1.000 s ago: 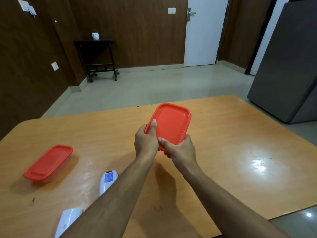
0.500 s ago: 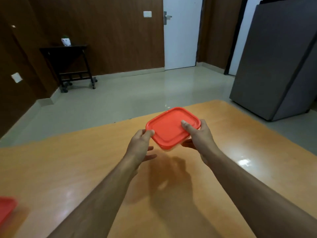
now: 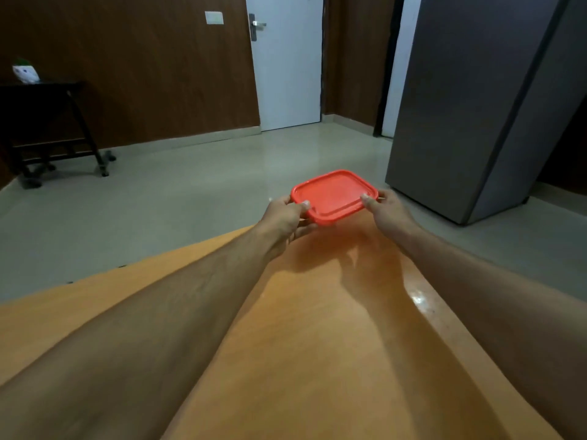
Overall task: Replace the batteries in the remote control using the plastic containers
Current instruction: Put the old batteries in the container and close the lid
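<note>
Red plastic is what you are holding: the lidded container (image 3: 333, 193) is sitting between your two hands, out past the far edge of the desk (image 3: 317, 328) and raised above it, its lid facing up and tilted slightly toward you. Your left hand (image 3: 283, 217) is gripping the container's left end, thumb lying on the lid's rim and fingers curling underneath. Your right hand (image 3: 386, 211) is gripping the right end the same way, thumb pressing on the lid's corner. Both forearms are stretching forward over the orange wooden desk, throwing shadows on it. Beyond, a grey refrigerator (image 3: 476, 106) is standing at the right, a white door (image 3: 286, 65) is showing in the brown panelled wall, and a dark side table (image 3: 47, 122) is standing at the left.
</note>
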